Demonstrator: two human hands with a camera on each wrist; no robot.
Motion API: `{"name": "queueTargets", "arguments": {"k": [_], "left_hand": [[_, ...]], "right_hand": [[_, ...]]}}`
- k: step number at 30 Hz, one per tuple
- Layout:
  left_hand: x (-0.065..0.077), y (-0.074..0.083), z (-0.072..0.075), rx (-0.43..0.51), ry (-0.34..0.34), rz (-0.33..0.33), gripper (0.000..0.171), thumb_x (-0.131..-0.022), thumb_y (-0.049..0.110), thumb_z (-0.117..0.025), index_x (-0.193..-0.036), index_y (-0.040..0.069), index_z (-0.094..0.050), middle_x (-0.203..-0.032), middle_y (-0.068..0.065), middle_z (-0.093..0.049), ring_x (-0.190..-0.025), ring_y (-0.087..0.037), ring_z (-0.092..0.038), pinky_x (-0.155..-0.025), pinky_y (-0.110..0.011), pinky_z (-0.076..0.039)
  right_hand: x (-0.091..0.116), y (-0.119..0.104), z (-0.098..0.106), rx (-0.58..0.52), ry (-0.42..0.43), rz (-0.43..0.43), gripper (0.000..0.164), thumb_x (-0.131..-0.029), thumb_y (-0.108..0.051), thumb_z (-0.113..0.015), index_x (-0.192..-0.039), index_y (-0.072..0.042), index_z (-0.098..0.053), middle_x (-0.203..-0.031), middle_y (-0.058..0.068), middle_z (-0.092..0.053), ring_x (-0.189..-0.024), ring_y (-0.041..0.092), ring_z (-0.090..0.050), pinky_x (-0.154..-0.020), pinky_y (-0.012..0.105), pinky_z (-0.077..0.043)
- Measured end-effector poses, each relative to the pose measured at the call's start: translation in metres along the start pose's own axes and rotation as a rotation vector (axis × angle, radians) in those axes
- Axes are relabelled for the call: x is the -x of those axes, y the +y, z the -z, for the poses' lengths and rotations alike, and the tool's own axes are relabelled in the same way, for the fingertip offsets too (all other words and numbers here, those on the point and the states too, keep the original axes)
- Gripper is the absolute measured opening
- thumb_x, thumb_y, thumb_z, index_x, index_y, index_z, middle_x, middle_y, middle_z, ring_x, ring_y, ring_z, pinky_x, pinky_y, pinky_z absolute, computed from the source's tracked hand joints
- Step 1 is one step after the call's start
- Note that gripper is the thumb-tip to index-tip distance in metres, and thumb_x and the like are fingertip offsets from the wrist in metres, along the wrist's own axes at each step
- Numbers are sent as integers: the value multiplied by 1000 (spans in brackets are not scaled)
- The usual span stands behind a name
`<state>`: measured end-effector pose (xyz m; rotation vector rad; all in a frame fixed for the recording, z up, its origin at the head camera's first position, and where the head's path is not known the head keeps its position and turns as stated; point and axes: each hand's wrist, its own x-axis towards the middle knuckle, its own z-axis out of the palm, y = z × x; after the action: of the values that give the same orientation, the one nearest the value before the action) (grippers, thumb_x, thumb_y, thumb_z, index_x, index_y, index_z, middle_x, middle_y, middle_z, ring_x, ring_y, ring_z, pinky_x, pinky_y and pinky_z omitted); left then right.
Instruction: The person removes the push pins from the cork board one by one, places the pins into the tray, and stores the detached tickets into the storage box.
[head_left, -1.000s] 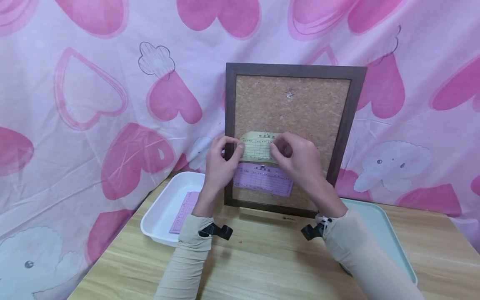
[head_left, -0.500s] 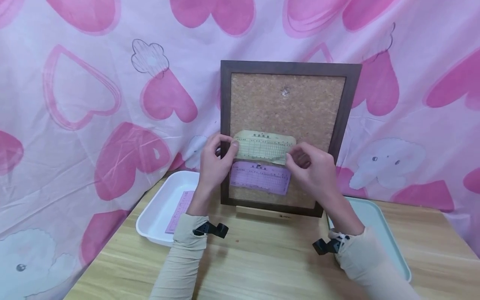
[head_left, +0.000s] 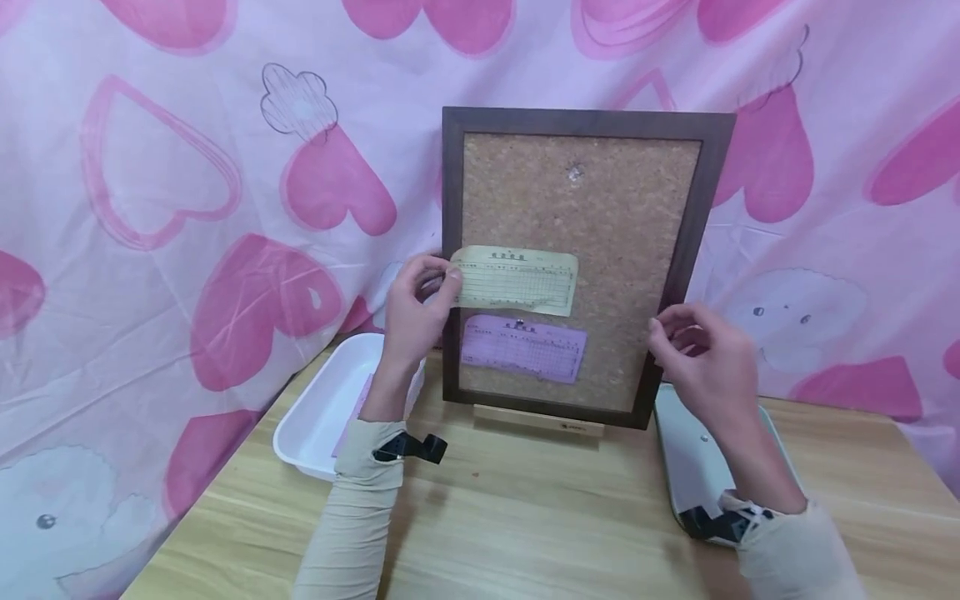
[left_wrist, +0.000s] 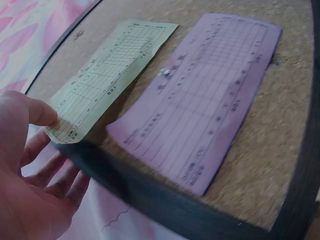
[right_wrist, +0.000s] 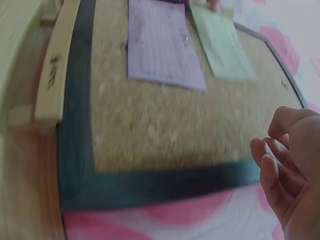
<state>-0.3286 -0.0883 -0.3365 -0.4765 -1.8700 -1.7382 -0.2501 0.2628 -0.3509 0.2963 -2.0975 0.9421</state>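
Note:
My left hand (head_left: 420, 304) pinches the left end of a pale yellow-green receipt slip (head_left: 517, 282) in front of the corkboard (head_left: 585, 217). Just below that slip, a purple receipt slip (head_left: 521, 350) is held on the cork by a clear pushpin (left_wrist: 164, 73) near its top edge. Away from both slips, my right hand (head_left: 708, 354) hovers by the board's right frame, fingers loosely curled. In the right wrist view nothing shows between the fingers of this hand (right_wrist: 295, 155).
A white tray (head_left: 300, 429) with a pink slip (head_left: 352, 417) stands left. At right lies a pale green tray (head_left: 686, 467) holding a small shiny piece (head_left: 703, 437). Another clear pin (head_left: 575, 172) sits high on the cork. A wooden stand (head_left: 536, 421) supports the board.
My right hand has left the yellow-green slip and moved right and down, past the board's edge. My left hand still pinches the slip, which has shifted slightly left and up.

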Motion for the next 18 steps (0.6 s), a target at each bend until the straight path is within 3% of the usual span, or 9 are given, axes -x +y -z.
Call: {"name": "queueTargets", "arguments": {"k": [2, 9, 12, 18], "left_hand": [[-1, 1, 5, 20, 12, 0, 20, -101, 15, -72, -111, -3, -70, -136, -13, -68, -121, -23, -71, -110, -43, -58], [-7, 4, 18, 31, 43, -9, 21, -101, 15, -72, -112, -2, -72, -108, -12, -72, -103, -18, -70, -107, -48, -59], [-8, 4, 21, 10, 56, -18, 21, -102, 18, -73, -112, 0, -73, -103, -9, -72, -97, -17, -70, -103, -45, -60], [-4, 2, 25, -27, 56, -8, 20, -102, 20, -74, -112, 2, -74, -99, -9, -74, -93, -18, -71, -93, -33, -61]], "right_hand": [[3, 7, 6, 2, 16, -15, 5, -95, -9, -78, -97, -5, -75, -81, 1, -71, -68, -11, -60, -63, 3, -49], [16, 26, 23, 38, 27, -56, 6, -94, -10, -80, -98, -6, -77, -81, -25, -65, -68, -15, -60, -64, 2, -49], [19, 31, 28, 68, 18, -75, 9, -95, -12, -80, -101, -6, -77, -84, -18, -67, -68, -17, -59, -65, 2, -49], [31, 46, 30, 110, -27, -66, 11, -93, -8, -81, -102, -4, -76, -87, 10, -76, -69, -22, -57, -65, 1, -48]]}}
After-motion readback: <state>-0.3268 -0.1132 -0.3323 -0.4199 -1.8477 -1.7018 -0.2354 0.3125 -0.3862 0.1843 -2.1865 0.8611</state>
